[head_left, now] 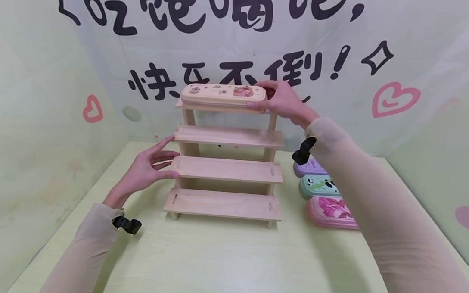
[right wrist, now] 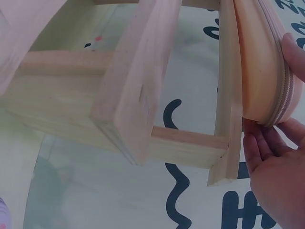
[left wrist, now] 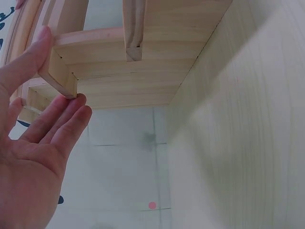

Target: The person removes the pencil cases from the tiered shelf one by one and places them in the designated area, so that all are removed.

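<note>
A peach zippered pencil case (head_left: 214, 96) with cartoon prints lies along the top tier of a wooden four-tier shelf stand (head_left: 226, 168). At its right end my right hand (head_left: 285, 101) grips the case, thumb on the front and fingers around the end. From the right wrist view, the case (right wrist: 262, 62) sits against the top board, with fingertips at its lower edge. My left hand (head_left: 140, 171) holds the stand's left side at the middle tiers. In the left wrist view, the thumb and fingers (left wrist: 71, 129) pinch a board end (left wrist: 59, 78) from opposite sides.
To the right of the stand, partly behind my right forearm, lie a purple case (head_left: 309, 167), a green panda case (head_left: 319, 186) and a pink flowered case (head_left: 331, 212). The stand is on a pale wood-grain table (head_left: 222, 262), close to a printed wall (head_left: 337, 102).
</note>
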`<state>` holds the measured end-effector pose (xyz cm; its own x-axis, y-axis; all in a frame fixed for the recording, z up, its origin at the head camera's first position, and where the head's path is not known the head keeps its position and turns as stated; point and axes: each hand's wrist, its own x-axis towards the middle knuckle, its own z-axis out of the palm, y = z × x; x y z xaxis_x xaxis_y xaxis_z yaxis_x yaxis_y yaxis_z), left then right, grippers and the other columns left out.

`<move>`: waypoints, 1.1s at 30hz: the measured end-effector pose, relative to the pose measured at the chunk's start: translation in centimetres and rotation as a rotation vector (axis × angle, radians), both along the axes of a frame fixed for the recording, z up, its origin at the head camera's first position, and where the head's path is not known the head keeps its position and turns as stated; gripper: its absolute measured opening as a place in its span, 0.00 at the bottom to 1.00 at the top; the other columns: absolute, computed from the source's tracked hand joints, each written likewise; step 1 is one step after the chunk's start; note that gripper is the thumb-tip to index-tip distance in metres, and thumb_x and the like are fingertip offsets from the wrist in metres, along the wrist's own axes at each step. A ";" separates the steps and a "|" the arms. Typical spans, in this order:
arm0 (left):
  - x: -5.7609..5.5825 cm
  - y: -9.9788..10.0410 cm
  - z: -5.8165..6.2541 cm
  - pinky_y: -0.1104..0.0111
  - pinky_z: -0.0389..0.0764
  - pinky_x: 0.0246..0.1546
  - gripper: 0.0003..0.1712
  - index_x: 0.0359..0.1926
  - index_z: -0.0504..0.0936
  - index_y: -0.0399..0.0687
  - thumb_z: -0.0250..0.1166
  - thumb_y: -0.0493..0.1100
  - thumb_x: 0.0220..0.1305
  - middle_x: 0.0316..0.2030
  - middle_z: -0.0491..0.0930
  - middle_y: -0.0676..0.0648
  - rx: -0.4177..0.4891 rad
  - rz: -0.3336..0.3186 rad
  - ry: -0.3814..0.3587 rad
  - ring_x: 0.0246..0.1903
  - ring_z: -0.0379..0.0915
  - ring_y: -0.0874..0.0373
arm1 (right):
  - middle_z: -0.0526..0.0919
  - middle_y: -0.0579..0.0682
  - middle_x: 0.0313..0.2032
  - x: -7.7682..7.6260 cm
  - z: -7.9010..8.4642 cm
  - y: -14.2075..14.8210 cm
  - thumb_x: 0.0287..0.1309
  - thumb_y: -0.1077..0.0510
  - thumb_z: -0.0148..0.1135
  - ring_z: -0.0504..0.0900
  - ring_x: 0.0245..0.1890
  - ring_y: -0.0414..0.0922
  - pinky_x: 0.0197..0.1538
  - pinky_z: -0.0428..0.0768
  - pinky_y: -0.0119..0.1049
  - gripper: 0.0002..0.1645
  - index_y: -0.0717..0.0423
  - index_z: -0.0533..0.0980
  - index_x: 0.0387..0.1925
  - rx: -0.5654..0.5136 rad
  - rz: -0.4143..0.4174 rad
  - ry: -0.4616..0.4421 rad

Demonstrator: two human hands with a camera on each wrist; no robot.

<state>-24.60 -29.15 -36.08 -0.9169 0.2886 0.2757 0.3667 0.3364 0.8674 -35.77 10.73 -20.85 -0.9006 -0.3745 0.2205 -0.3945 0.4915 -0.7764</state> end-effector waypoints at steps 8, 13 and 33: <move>0.0 0.0 -0.1 0.56 0.79 0.65 0.61 0.83 0.61 0.64 0.82 0.31 0.54 0.63 0.79 0.36 -0.001 0.006 -0.003 0.65 0.75 0.43 | 0.83 0.56 0.55 1.3 -0.6 -0.2 0.56 0.54 0.81 0.79 0.49 0.47 0.52 0.79 0.31 0.39 0.59 0.77 0.68 -0.094 0.018 0.000; -0.1 0.0 -0.1 0.65 0.81 0.63 0.62 0.83 0.61 0.64 0.82 0.31 0.53 0.63 0.79 0.36 -0.001 0.006 0.004 0.64 0.75 0.42 | 0.82 0.55 0.57 2.5 -0.9 -0.2 0.56 0.56 0.81 0.79 0.52 0.48 0.56 0.80 0.33 0.42 0.58 0.74 0.71 -0.132 0.033 -0.030; -0.1 0.0 -0.1 0.68 0.81 0.62 0.62 0.83 0.60 0.66 0.83 0.33 0.54 0.64 0.79 0.36 -0.029 0.016 0.006 0.65 0.75 0.41 | 0.84 0.55 0.55 7.1 -2.6 2.0 0.52 0.60 0.82 0.79 0.51 0.49 0.53 0.77 0.35 0.41 0.58 0.77 0.68 -0.186 0.071 0.022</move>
<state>-24.74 -29.15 -36.20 -0.9197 0.2820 0.2733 0.3666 0.3675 0.8547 -28.72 12.73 -23.50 -0.8674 -0.3881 0.3115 -0.4413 0.3106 -0.8419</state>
